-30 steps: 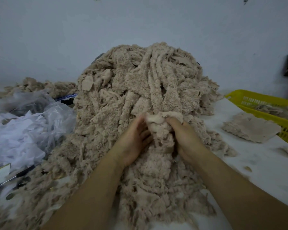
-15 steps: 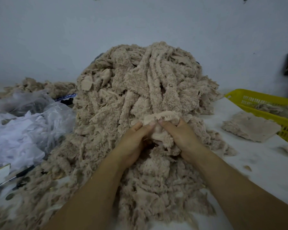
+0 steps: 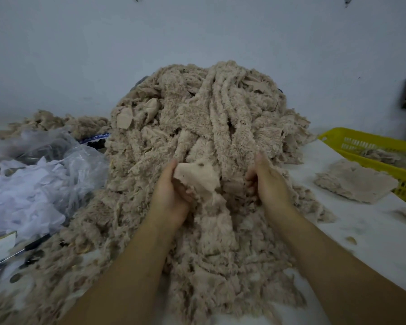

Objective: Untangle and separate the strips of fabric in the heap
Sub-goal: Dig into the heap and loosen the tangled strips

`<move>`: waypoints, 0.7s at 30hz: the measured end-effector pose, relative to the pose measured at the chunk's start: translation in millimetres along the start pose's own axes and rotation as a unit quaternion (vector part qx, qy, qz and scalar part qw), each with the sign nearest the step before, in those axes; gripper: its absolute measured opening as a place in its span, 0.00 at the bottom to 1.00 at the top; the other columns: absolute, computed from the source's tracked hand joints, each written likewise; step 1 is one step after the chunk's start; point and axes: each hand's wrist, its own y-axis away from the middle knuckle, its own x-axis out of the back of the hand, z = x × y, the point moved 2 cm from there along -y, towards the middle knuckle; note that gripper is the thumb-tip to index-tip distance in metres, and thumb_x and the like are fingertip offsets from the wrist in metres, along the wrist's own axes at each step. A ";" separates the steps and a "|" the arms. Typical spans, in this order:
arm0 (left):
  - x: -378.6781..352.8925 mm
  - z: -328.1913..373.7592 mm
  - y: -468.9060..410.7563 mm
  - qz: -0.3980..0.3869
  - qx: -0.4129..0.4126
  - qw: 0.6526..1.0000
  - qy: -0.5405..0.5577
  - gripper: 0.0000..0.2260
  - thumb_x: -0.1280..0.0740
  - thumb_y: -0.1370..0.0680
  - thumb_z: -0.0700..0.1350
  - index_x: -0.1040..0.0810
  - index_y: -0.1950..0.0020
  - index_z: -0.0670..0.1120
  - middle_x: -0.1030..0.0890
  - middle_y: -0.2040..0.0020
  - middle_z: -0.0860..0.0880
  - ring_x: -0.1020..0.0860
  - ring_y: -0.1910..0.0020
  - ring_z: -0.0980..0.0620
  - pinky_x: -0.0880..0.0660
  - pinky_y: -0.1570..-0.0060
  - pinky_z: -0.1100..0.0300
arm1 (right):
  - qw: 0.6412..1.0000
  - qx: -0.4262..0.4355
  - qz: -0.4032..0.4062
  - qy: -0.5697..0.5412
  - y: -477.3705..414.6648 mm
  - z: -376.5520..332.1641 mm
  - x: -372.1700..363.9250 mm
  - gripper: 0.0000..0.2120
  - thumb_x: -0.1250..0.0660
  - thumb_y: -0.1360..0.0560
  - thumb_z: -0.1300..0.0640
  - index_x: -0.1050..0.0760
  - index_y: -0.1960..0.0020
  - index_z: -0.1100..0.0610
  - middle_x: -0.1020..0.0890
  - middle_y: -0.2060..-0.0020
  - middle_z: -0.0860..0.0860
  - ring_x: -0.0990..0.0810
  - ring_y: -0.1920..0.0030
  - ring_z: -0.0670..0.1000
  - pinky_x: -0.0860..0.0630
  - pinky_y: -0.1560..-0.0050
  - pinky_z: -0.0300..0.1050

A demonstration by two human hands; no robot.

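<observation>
A tall heap of fluffy beige fabric strips fills the middle of the white table and spills toward me. My left hand grips one end of a beige fabric piece, its smooth backing turned up. My right hand sits a hand's width to the right, thumb up, fingers curled into the fluffy strips at the front of the heap. The fingertips of both hands are buried in the fabric.
Crumpled clear plastic and white sheets lie at the left, with a dark pen-like tool near the front left. A flat stack of beige pieces lies at the right beside a yellow basket holding more fabric. A smaller beige pile sits back left.
My hands, which were pressed together on one bunched piece, have pulled apart sideways. The piece has spread open in my left hand, and my right hand has moved right.
</observation>
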 end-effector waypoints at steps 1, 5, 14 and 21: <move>0.7 1.7 -0.3 -0.007 -0.007 1.000 0.030 0.16 0.37 0.19 0.55 0.20 0.46 0.43 0.18 0.52 0.47 0.19 0.55 0.49 0.26 0.45 0.55 | 0.999 0.012 -0.035 0.016 1.8 0.7 -3.5 0.33 0.46 0.28 0.25 0.20 0.60 0.53 0.17 0.68 0.44 0.21 0.68 0.41 0.26 0.63 0.43; 4.1 6.0 -1.8 -0.015 -0.026 0.994 0.105 0.24 0.42 0.17 0.57 0.24 0.34 0.39 0.19 0.39 0.45 0.21 0.39 0.47 0.32 0.30 0.55 | 0.967 0.069 -0.226 0.094 13.5 -0.2 -22.6 0.36 0.47 0.37 0.18 0.22 0.41 0.38 0.19 0.43 0.35 0.22 0.44 0.34 0.25 0.42 0.37; 8.9 11.9 -10.3 -0.015 -0.078 0.985 0.154 0.27 0.47 0.15 0.57 0.36 0.24 0.39 0.30 0.27 0.38 0.28 0.31 0.44 0.29 0.35 0.53 | 0.973 -0.029 -0.231 0.014 16.9 3.4 -26.2 0.15 0.40 0.19 0.49 0.20 0.62 0.48 0.21 0.68 0.43 0.23 0.66 0.47 0.28 0.65 0.40; 1.2 0.6 -8.1 -0.049 -0.110 0.990 -0.069 0.16 0.42 0.16 0.52 0.25 0.33 0.46 0.18 0.37 0.46 0.19 0.40 0.51 0.20 0.49 0.60 | 0.872 -0.211 -0.218 -0.384 6.8 -2.8 -14.9 0.10 0.38 0.20 0.52 0.25 0.56 0.57 0.23 0.70 0.52 0.28 0.77 0.45 0.30 0.78 0.35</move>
